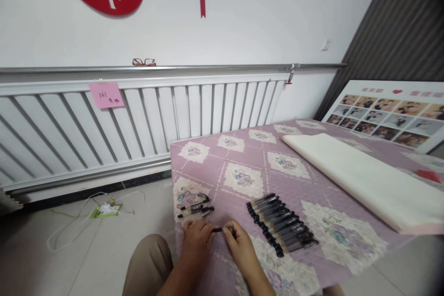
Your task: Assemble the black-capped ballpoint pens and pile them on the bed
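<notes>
Near the front left of the table, my left hand and my right hand are closed on the two ends of a black pen. Only a short dark stretch of it shows between my fingers; the rest is hidden. Just beyond my left hand lie several loose pens with black ends and clear barrels. To the right of my right hand, a neat row of capped black gel pens lies side by side, slanting toward me.
A purple flowered cloth covers the table. On its right side rests a long cream-coloured folded piece, with a photo board behind. A white radiator runs along the wall. On the floor at left sits a power strip with cables.
</notes>
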